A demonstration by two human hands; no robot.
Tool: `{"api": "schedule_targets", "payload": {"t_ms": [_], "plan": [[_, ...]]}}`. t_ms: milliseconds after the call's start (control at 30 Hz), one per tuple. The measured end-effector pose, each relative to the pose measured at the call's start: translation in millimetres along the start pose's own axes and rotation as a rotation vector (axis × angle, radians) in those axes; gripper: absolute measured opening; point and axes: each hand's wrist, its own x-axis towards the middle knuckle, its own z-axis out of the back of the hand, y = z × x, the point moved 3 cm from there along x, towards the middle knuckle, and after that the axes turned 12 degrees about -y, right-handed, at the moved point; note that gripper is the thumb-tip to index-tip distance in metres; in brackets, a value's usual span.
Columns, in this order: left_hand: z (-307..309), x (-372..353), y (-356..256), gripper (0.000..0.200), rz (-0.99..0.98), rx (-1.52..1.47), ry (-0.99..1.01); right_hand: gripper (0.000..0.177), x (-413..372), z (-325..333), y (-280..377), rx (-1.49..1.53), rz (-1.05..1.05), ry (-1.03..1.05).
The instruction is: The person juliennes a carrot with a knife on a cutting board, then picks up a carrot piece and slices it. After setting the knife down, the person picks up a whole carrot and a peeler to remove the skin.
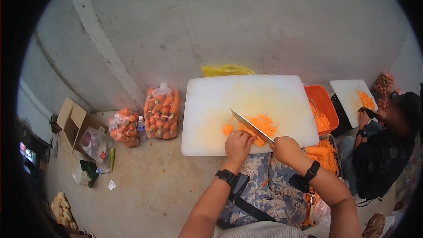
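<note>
On a white cutting board [246, 101], right hand [286, 149] gripping a knife [252, 126], left hand [238, 145] apparently pressing carrot [257, 131], shreds [266, 123] beside.

Big clear bag of carrots [162, 113] by the concrete wall, smaller bag [124, 128] beside it, water bottle [141, 126] between them; open cardboard box [72, 121] further left; orange crate [324, 99] on the right; person in black [379, 158] at another white board [346, 92].

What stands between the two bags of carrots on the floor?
A small blue-capped bottle, between the smaller bag and the larger bag, in the head view.
</note>
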Motion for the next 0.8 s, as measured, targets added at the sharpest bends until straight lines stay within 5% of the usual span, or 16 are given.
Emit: {"api": "schedule_targets", "payload": {"t_ms": [267,433,600,800], "plan": [[-1,1,1,0.017,0.0,-0.016,-0.017,0.027,7,37,16,0.013,-0.053,0.019],[-1,-1,2,0.016,0.018,0.022,0.031,0.028,5,0,-4,0.005,-0.029,0.005],[-1,0,2,0.016,0.004,-0.015,0.002,0.028,9,47,14,0.024,-0.063,-0.02],[0,-2,2,0.016,-0.008,0.004,-0.001,0.029,3,2,2,-0.019,-0.006,0.026]]}}
